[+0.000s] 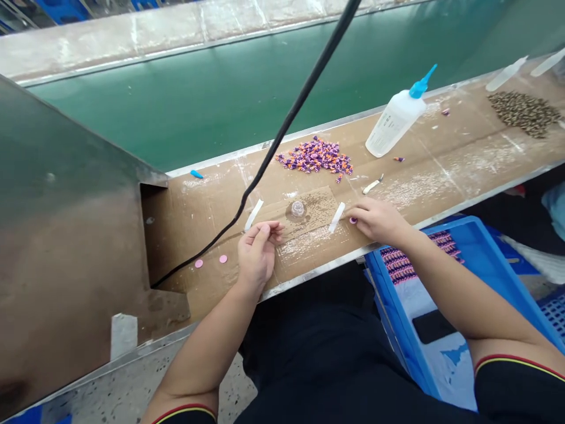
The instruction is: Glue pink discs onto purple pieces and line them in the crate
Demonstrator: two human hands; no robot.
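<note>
Your left hand (258, 256) pinched thumb and forefinger together, anything between them hidden; your right hand's (377, 221) fingers lay pressed together, half-covering a pink disc (353, 220).

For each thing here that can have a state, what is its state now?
Left hand: raised, fingers pinched together.
Right hand: resting on bench.
Glue bottle: blue nozzle fitted.
Pink discs: lying apart.
Purple-and-orange pieces: loose heap.
Blue crate: holding rows of pieces.
Clear cup: on cardboard.
</note>
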